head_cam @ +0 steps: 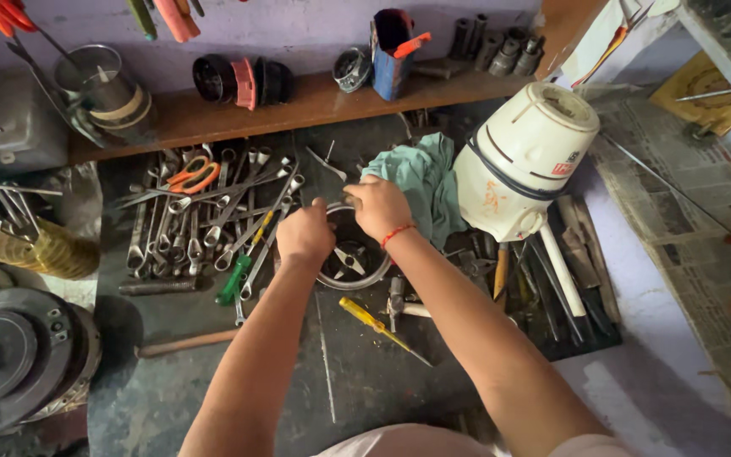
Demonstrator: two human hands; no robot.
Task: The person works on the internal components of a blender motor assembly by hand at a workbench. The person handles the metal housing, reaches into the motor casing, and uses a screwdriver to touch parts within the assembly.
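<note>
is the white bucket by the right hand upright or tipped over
Tipped. The white bucket leans on the tool pile beside the right hand, its round end facing up and right toward the camera.

Single head-worn view looks steeply down, close over the cluttered workbench (365, 381).

The round part (355, 254) under the hands looks like dull bare metal. The spanners (213, 216) at centre left are bright steel (some smudged). The cloth (423, 182) is soft and matt, the cream housing (522, 161) glossy plastic, the shelf (298, 106) smooth wood.
</note>
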